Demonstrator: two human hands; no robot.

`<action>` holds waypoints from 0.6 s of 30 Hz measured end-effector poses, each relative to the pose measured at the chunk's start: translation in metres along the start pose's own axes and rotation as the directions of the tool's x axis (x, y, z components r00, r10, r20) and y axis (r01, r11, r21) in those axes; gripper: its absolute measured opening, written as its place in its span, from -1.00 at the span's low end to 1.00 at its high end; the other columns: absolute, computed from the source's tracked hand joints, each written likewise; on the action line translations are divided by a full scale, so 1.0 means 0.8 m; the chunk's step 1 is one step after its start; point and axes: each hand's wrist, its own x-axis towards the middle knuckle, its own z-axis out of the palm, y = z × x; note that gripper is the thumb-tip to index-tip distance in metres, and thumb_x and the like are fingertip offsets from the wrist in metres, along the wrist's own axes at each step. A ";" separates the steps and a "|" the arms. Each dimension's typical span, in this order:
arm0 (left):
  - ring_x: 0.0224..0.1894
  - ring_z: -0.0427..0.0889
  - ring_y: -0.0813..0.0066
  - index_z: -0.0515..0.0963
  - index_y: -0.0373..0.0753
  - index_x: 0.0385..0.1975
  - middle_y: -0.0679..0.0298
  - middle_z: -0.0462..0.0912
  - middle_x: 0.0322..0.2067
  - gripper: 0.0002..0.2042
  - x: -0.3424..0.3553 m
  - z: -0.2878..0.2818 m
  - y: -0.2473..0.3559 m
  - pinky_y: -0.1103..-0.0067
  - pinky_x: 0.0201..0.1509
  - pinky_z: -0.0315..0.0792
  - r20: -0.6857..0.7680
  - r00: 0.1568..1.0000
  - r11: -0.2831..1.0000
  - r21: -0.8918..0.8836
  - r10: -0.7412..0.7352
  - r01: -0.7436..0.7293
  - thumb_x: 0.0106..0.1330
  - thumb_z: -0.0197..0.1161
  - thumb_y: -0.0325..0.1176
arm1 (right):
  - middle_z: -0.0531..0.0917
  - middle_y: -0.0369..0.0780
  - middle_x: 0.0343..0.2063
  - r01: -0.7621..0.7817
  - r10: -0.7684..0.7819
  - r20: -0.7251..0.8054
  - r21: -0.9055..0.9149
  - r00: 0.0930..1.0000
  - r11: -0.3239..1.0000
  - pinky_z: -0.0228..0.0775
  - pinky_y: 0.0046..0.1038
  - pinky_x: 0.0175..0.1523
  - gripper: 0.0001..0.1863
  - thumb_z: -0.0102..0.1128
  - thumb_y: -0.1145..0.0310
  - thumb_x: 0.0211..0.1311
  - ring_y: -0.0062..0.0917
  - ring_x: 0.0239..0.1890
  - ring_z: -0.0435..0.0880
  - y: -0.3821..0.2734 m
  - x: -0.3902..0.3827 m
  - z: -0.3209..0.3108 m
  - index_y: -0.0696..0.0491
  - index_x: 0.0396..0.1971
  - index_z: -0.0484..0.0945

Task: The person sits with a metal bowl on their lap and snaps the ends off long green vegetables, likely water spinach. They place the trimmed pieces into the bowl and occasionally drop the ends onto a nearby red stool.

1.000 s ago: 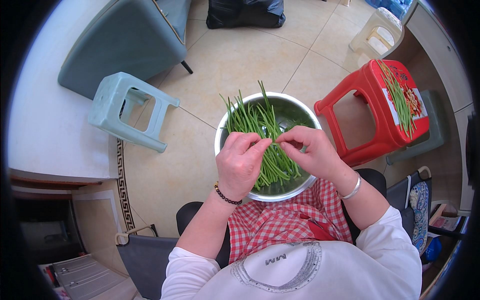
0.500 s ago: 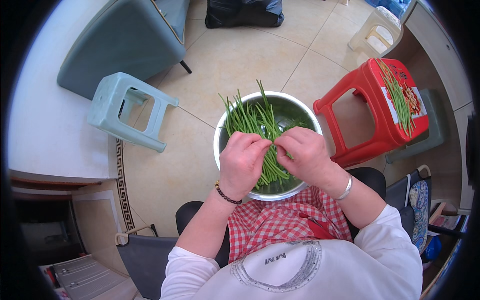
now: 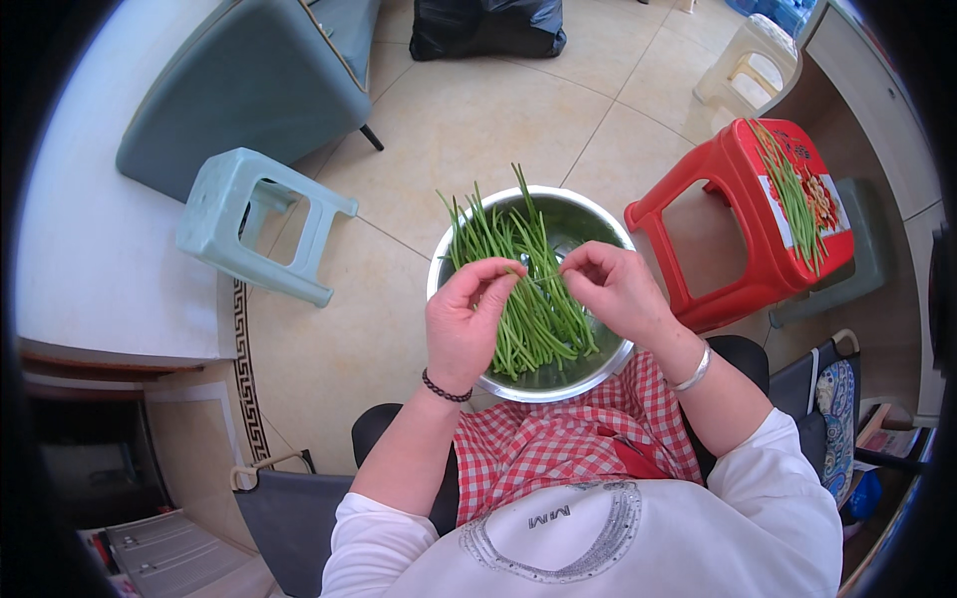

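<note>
A wide steel bowl point(image 3: 620, 364) stands in front of my knees, with a heap of long thin green stems point(image 3: 538, 324) in it that look like garlic scapes. Several of them stick up past its far rim. Above the heap, my left hand point(image 3: 469, 317) is closed in a pinch, thumb against forefinger, with a bit of green stem showing at the tips. Across a small gap, my right hand point(image 3: 620, 292) pinches too, its fingertips over the stems; what lies between them is too small to make out. Both hands are at about the same height.
To the right, a red plastic stool point(image 3: 713, 234) carries a small bunch of green stems point(image 3: 793, 194). A pale blue stool point(image 3: 264, 224) stands left, before a blue-grey chair point(image 3: 249, 90). A black plastic bag point(image 3: 486, 30) lies on the far tiled floor.
My hands, whose fingertips nearly met, have drawn apart: the left has moved left, the right slightly up and to the right. More of the stems between them shows.
</note>
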 end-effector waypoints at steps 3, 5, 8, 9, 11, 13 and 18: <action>-0.29 0.53 0.62 0.51 -0.34 -0.19 0.25 0.61 -0.25 -0.86 0.009 -0.013 -0.004 0.71 -0.18 0.41 0.028 0.997 0.983 -0.168 -0.066 0.070 0.33 0.09 -0.47 | 0.62 -0.16 -0.50 0.017 -0.028 -0.023 -0.396 0.999 0.918 0.44 -0.37 -0.32 -0.87 0.13 0.40 0.03 -0.39 -0.47 0.62 0.000 0.006 -0.015 0.15 -0.46 0.55; -0.29 0.52 0.60 0.48 -0.34 -0.16 0.22 0.59 -0.21 -0.85 0.013 -0.020 -0.008 0.69 -0.17 0.42 0.040 0.996 0.949 -0.302 -0.084 0.092 0.35 0.05 -0.46 | 0.62 -0.13 -0.48 0.027 -0.072 -0.041 -0.657 0.997 0.753 0.43 -0.20 -0.27 -0.86 0.08 0.36 0.01 -0.22 -0.40 0.62 0.009 0.009 -0.022 0.12 -0.51 0.54; -0.25 0.54 0.60 0.49 -0.32 -0.17 0.22 0.60 -0.21 -0.86 0.019 -0.030 -0.003 0.69 -0.15 0.45 0.012 0.995 0.854 -0.513 -0.096 0.089 0.35 0.05 -0.48 | 0.63 -0.12 -0.46 -0.023 -0.030 -0.047 -0.838 0.998 0.545 0.45 -0.25 -0.26 -0.86 0.07 0.37 0.01 -0.24 -0.38 0.63 0.030 0.017 -0.028 0.11 -0.50 0.55; -0.23 0.56 0.56 0.47 -0.32 -0.14 0.19 0.58 -0.19 -0.84 0.022 -0.038 -0.004 0.67 -0.16 0.48 -0.010 0.995 0.837 -0.542 -0.095 0.074 0.36 0.03 -0.48 | 0.63 -0.12 -0.47 -0.040 -0.009 -0.052 -0.850 0.999 0.525 0.46 -0.26 -0.25 -0.87 0.08 0.40 -0.01 -0.25 -0.37 0.64 0.036 0.019 -0.029 0.11 -0.48 0.56; -0.21 0.56 0.52 0.46 -0.31 -0.12 0.19 0.57 -0.18 -0.84 0.026 -0.053 -0.001 0.64 -0.16 0.48 -0.050 0.996 0.811 -0.584 -0.076 0.032 0.36 0.03 -0.47 | 0.64 -0.12 -0.48 -0.069 0.027 -0.063 -0.875 0.998 0.479 0.47 -0.27 -0.24 -0.86 0.08 0.40 -0.02 -0.27 -0.36 0.65 0.046 0.025 -0.031 0.10 -0.48 0.58; -0.18 0.54 0.50 0.45 -0.27 -0.10 0.21 0.56 -0.17 -0.83 0.030 -0.072 0.002 0.61 -0.15 0.47 -0.091 0.994 0.778 -0.628 -0.062 -0.008 0.37 0.03 -0.45 | 0.65 -0.12 -0.48 -0.090 0.092 -0.055 -0.899 0.994 0.428 0.48 -0.29 -0.24 -0.85 0.09 0.40 -0.03 -0.28 -0.35 0.66 0.056 0.031 -0.032 0.09 -0.48 0.61; -0.15 0.49 0.52 0.46 -0.24 -0.10 0.29 0.54 -0.16 -0.83 0.040 -0.118 0.021 0.61 -0.14 0.44 -0.229 0.972 0.708 -0.677 0.058 -0.202 0.38 0.01 -0.41 | 0.68 -0.14 -0.46 -0.121 0.247 -0.041 -0.940 0.968 0.318 0.50 -0.33 -0.23 -0.85 0.13 0.38 -0.05 -0.30 -0.33 0.68 0.082 0.041 -0.030 0.07 -0.49 0.65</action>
